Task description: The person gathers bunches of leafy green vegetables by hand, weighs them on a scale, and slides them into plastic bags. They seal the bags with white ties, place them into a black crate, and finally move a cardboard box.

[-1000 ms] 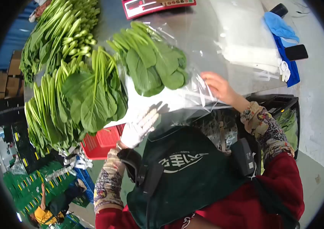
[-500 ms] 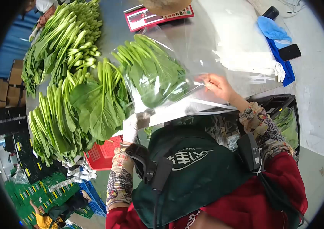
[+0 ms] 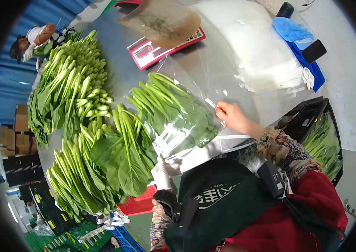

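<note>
A clear plastic bag point(image 3: 174, 136) lies on the metal table with a bunch of leafy greens point(image 3: 178, 113) inside or under its film. My left hand point(image 3: 163, 170), in a white glove, pinches the bag's near left corner. The bare right hand point(image 3: 229, 114) has its fingers closed on the bag's right edge. Just left of the bag, loose leafy greens point(image 3: 123, 151) lie in a pile, stems pointing away from me. Farther back is a larger heap of greens point(image 3: 71, 84).
A red scale point(image 3: 144, 52) with a brown sheet point(image 3: 161, 21) over it stands at the back. Clear film sheets point(image 3: 245, 46) lie right of it, near a phone point(image 3: 314, 51). A black crate point(image 3: 325, 138) is at the right, a red basket point(image 3: 138, 203) below the table edge. Another person point(image 3: 27, 44) is at far left.
My left hand has gone from open to pinching the bag's corner, and my right fingers have closed on its edge. The film now covers more of the greens. The view has shifted.
</note>
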Tool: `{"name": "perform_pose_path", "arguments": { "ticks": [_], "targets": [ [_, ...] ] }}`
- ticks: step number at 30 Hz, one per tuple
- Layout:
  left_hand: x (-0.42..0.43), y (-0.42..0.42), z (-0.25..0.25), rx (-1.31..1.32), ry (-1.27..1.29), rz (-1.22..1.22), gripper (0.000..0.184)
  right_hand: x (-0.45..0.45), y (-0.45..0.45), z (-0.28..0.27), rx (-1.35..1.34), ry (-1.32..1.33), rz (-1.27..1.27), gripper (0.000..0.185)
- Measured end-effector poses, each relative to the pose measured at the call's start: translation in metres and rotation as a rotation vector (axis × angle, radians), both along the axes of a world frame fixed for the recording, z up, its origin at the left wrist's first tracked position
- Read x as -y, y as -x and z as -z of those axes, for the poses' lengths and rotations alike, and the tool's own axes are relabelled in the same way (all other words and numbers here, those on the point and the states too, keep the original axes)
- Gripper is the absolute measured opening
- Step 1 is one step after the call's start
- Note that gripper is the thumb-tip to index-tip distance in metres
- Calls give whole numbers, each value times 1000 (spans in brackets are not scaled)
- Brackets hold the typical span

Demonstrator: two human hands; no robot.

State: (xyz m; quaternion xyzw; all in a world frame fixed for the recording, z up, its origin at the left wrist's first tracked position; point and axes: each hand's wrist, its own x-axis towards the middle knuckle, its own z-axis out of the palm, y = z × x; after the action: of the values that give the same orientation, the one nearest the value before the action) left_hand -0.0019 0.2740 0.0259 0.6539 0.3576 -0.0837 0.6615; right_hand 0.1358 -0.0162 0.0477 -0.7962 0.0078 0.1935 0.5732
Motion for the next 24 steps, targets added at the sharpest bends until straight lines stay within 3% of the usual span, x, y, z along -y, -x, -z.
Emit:
{"name": "perform_pose_path", "arguments": {
  "ticks": [3, 4, 5, 7, 8, 11, 12, 13, 15, 17, 19, 20, 23, 24],
  "targets": [
    [-7, 0, 12, -59, -120, -39, 33, -1, -3, 9, 34, 53, -14, 16],
    [3, -2, -1, 107, -607, 51, 21, -2, -4, 8, 50, 74, -11, 17],
    [12, -4, -21, 23, -878, 90, 25, -2, -4, 7, 63, 96, -5, 17],
    [23, -7, -45, 179, -1254, 152, 49, -1, -7, 2, 29, 73, 6, 16],
    [29, -6, -48, 325, -1265, 123, 69, -1, -7, 2, 8, 58, 9, 16],
    [31, -22, -41, 903, -1350, 526, 63, -2, -8, 11, 15, 34, 11, 14],
    [35, -33, -38, 781, -1378, 644, 65, -2, -9, 13, 39, 77, -7, 13],
    [40, -45, -31, 475, -1315, 676, 70, 0, -10, 15, 64, 122, -22, 12],
    [36, -59, -3, 279, -1223, 760, 73, -3, -11, 16, 221, 281, 15, 12],
    [33, -61, 13, 324, -1203, 754, 78, -14, -14, 2, 461, 509, 118, 21],
    [36, -62, 16, 310, -1207, 763, 77, -27, -26, -20, 844, 564, -48, 47],
    [35, -60, 22, 310, -1231, 767, 78, -36, -26, -26, 865, 653, -289, 60],
    [36, -62, 25, 278, -1276, 808, 78, -44, -39, 43, 793, 775, -257, 66],
    [36, -62, 23, 246, -1295, 840, 78, -41, -44, 32, 787, 732, -65, 66]
  ]
}}
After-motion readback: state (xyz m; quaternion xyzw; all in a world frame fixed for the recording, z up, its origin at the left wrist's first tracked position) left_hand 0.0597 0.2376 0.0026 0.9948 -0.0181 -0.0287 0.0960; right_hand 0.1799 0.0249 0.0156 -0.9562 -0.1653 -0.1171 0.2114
